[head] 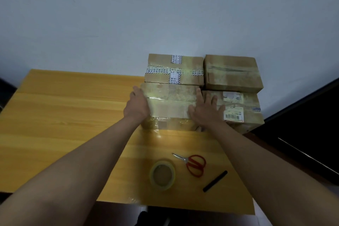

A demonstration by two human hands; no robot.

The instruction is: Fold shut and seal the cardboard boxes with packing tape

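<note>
Several taped cardboard boxes stand together at the far right of the yellow wooden table (64,115). The near left box (170,102) has clear tape across its top. My left hand (137,104) lies against its left end with fingers extended. My right hand (205,110) rests flat with spread fingers across its right end and the neighbouring labelled box (240,108). Behind them sit a box with printed white tape (174,69) and a plain box (233,73). A roll of clear packing tape (162,175) lies flat near the table's front edge.
Red-handled scissors (193,164) and a black marker (215,181) lie right of the tape roll. A pale wall (165,14) rises directly behind the boxes. A dark surface (302,124) borders the table on the right.
</note>
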